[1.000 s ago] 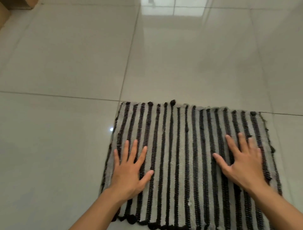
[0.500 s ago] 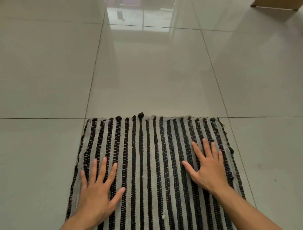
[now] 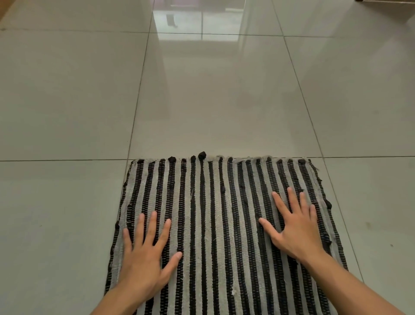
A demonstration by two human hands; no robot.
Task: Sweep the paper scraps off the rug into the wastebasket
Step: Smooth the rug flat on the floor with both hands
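A woven rug (image 3: 215,224) with black and grey stripes lies flat on the tiled floor at the bottom centre. My left hand (image 3: 143,258) rests palm down on its left side, fingers spread, holding nothing. My right hand (image 3: 296,229) lies flat on the right side, fingers spread too, also empty. A tiny pale fleck (image 3: 233,291) sits near the rug's near edge. No wastebasket or clear paper scraps are in view.
Glossy grey floor tiles (image 3: 202,101) stretch ahead and to both sides. A bright reflection (image 3: 197,22) shows on the far tiles. The corner of a brown piece of furniture (image 3: 390,1) sits at the top right edge.
The view swung so the rug now sits more centred and square. Both hands stay flat on the rug in about the same places.
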